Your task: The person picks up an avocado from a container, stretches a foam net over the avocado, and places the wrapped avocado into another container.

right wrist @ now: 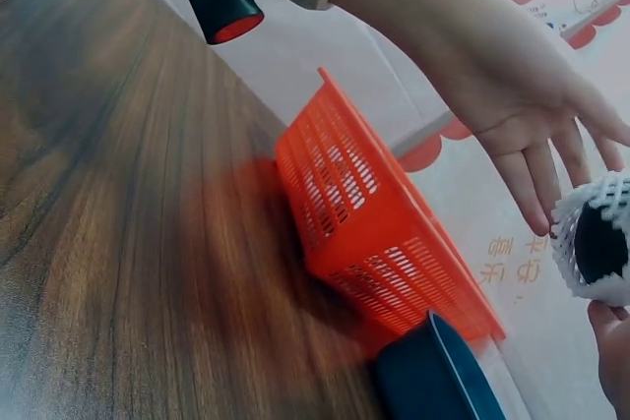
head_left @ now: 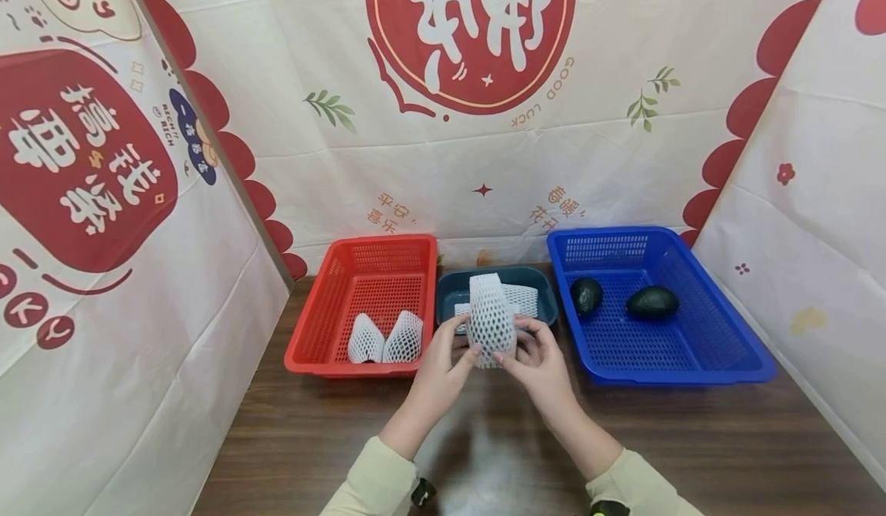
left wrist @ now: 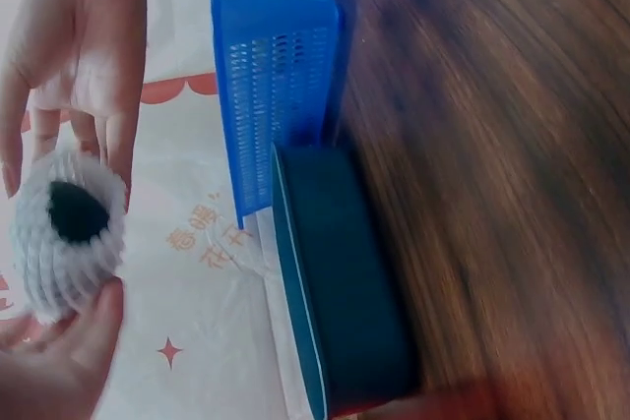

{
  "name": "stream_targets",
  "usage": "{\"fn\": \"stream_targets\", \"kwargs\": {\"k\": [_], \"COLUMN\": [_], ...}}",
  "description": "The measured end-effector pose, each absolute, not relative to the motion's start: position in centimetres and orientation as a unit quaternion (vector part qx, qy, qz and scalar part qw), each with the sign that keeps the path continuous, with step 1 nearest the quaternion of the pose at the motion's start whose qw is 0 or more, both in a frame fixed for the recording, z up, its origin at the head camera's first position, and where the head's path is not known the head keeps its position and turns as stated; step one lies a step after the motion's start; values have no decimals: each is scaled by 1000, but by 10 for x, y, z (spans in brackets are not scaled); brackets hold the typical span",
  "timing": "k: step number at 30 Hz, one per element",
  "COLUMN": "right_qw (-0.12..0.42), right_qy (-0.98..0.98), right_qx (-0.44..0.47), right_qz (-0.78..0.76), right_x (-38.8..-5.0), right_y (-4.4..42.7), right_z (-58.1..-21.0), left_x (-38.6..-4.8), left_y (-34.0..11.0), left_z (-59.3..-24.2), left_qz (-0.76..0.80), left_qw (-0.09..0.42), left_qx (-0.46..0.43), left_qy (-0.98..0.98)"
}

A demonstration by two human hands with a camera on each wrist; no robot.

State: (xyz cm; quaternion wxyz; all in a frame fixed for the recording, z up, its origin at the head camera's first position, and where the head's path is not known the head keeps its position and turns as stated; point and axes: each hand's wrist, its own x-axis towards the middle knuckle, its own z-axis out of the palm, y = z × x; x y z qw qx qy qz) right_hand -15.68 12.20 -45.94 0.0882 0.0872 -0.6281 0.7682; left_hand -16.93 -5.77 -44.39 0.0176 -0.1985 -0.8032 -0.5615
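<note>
Both hands hold a white foam net sleeve (head_left: 492,317) upright over the front of the teal tray. Its lower end shows a dark avocado (left wrist: 79,213) inside, in the left wrist view and also in the right wrist view. My left hand (head_left: 441,362) grips the sleeve's left side between thumb and fingers. On the opposite side my right hand (head_left: 545,366) grips it likewise, thumb in front near the bottom. Behind them, the teal tray (head_left: 450,279) contains more white foam net sleeves (head_left: 521,299), partly hidden by the held one.
On the left, a red basket (head_left: 311,324) holds two white net-wrapped pieces (head_left: 404,337). A blue basket (head_left: 734,339) at the right contains two bare dark green avocados (head_left: 652,301). All stand on a wooden table (head_left: 484,439) before a printed cloth backdrop (head_left: 443,162).
</note>
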Motion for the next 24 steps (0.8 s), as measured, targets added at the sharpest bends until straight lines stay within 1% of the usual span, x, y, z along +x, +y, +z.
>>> {"fn": "stream_targets", "kwargs": {"k": [4, 8, 11, 16, 19, 24], "right_qw": [120, 136, 152, 186, 184, 158], "right_qy": [-652, -679, -709, -759, -771, -768], "right_qx": [151, 194, 225, 283, 311, 361], "right_qz": [733, 695, 651, 556, 523, 504], "right_x": [-157, -154, -153, -153, -153, -154], "right_y": [119, 115, 110, 102, 100, 96], "right_z": [-461, -458, -456, -451, -448, -446], "left_x": [-167, -168, -171, -174, -175, -177], "left_y": [-60, -62, -66, -73, -79, -90], "left_z": [-440, -436, -436, -437, -437, -437], "left_qz": [-610, -634, -638, -625, -625, -640], "left_qw": [-4, -8, -3, 22, 23, 22], "left_qx": [-154, -137, -125, -90, -74, -65], "left_qy": [-777, -761, -759, -775, -777, -765]}}
